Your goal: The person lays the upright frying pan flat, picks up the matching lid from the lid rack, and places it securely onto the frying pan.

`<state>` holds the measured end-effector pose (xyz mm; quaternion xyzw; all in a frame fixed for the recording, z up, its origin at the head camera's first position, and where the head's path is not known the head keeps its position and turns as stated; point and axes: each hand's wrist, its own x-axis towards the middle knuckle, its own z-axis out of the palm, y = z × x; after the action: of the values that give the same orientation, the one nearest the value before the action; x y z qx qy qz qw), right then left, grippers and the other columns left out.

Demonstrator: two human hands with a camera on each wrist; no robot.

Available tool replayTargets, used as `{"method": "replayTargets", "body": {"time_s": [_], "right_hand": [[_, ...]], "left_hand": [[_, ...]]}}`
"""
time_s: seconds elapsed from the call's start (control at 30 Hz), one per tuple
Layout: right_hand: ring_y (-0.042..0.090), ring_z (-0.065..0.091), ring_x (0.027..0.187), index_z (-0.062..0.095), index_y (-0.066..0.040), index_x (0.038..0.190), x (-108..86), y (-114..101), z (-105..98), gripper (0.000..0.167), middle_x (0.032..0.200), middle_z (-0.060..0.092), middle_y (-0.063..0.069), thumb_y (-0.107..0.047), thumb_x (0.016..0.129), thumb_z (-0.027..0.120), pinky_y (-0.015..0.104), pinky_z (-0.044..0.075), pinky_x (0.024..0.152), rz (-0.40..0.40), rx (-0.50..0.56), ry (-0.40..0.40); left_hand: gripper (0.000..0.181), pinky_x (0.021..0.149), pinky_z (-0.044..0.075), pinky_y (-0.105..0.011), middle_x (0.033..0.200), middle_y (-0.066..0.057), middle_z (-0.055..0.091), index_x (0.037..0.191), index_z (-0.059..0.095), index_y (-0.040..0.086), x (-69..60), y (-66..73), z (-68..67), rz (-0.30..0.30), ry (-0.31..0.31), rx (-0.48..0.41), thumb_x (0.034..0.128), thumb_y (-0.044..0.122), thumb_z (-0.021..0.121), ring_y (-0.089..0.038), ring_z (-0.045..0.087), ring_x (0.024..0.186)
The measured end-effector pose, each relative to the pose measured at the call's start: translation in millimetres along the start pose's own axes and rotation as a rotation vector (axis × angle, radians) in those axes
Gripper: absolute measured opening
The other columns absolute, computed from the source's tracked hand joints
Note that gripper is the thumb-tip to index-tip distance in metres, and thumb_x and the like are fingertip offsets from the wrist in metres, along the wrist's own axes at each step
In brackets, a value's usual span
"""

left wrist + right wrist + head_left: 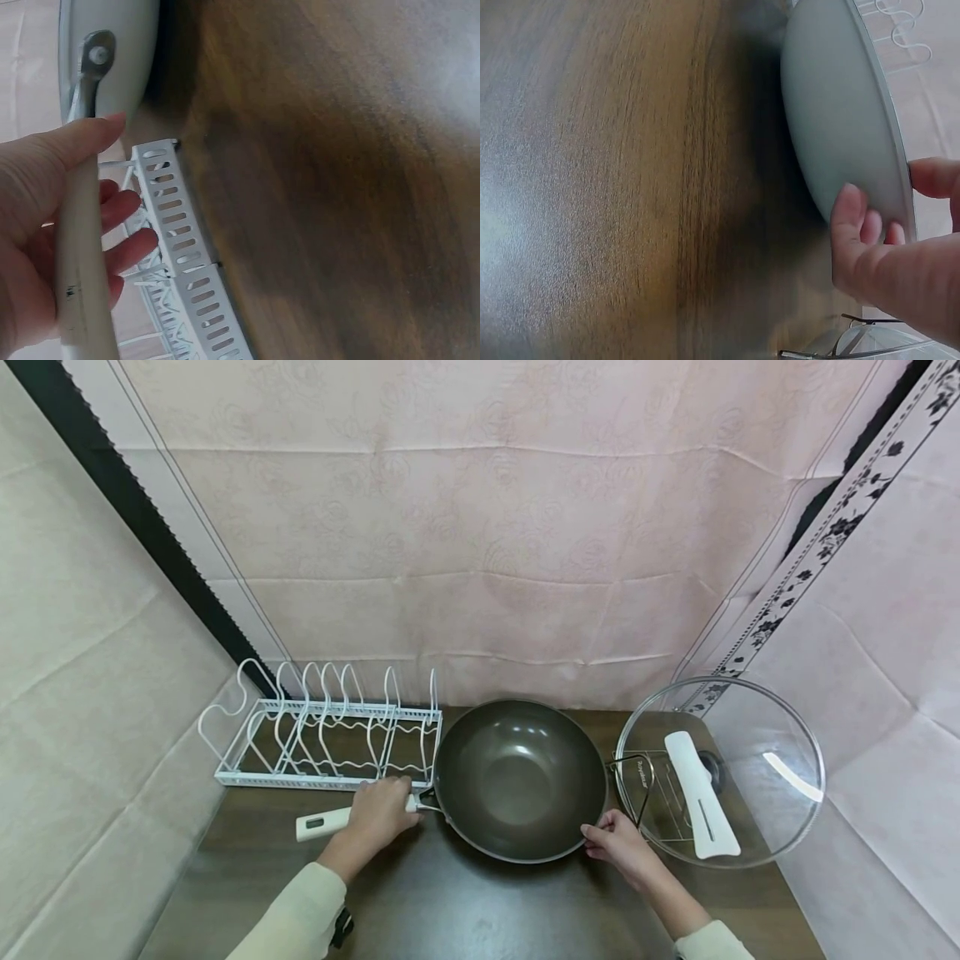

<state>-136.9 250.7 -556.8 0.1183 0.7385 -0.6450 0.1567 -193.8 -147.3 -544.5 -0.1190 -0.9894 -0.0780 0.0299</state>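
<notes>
A dark wok (521, 781) with a pale outer side (840, 112) is near the middle of the table. The left hand (381, 810) holds its off-white handle (84, 262), with the thumb laid along the handle near the metal joint and the fingers behind it in the left wrist view. At the wok's lower right edge, the right hand (617, 843) pinches the rim, thumb on the inner side and fingers against the outside, as the right wrist view shows (885, 247).
A white dish rack (300, 780) stands at the back left, close to the wok. On the right, a glass lid (787, 760) and a white spatula (701, 797) lie at a wire stand (671, 793). Cloth walls (480, 527) surround the wooden table (480, 910).
</notes>
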Motion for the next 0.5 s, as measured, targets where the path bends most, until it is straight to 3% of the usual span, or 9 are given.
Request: {"method": "replayTargets", "body": {"time_s": [0.17,0.3,0.5], "right_hand": [[0.024,0.064,0.087,0.037,0.007,0.112,-0.2,-1,0,0.027,0.100,0.054,0.017,-0.007,0.102,0.058,0.040,0.061,0.080,0.000,-0.055,0.040],[0.032,0.065,0.102,0.034,0.017,0.132,-0.5,-1,-2,0.048,0.122,0.053,0.033,-0.013,0.104,0.058,0.046,0.059,0.089,-0.025,-0.134,0.081],[0.051,0.046,0.136,0.020,0.019,0.150,-2.3,-7,-7,0.072,0.147,0.037,0.042,-0.024,0.106,0.057,0.055,0.049,0.107,-0.018,-0.217,0.079]], "left_hand": [[0.045,0.073,0.051,-0.055,0.078,-0.005,0.067,0.079,0.061,0.014,-4.6,1.3,-5.6,0.012,0.073,0.016,0.0695,0.046,0.092,-0.033,0.068,0.079],[0.047,0.072,0.050,-0.054,0.081,-0.007,0.066,0.081,0.061,0.014,-8.1,3.5,-10.4,0.021,0.121,-0.003,0.0692,0.047,0.092,-0.035,0.066,0.081],[0.062,0.078,0.052,-0.055,0.100,-0.014,0.072,0.110,0.068,0.006,-15.1,8.8,-18.4,0.001,0.117,-0.037,0.0727,0.052,0.089,-0.037,0.069,0.094]]}}
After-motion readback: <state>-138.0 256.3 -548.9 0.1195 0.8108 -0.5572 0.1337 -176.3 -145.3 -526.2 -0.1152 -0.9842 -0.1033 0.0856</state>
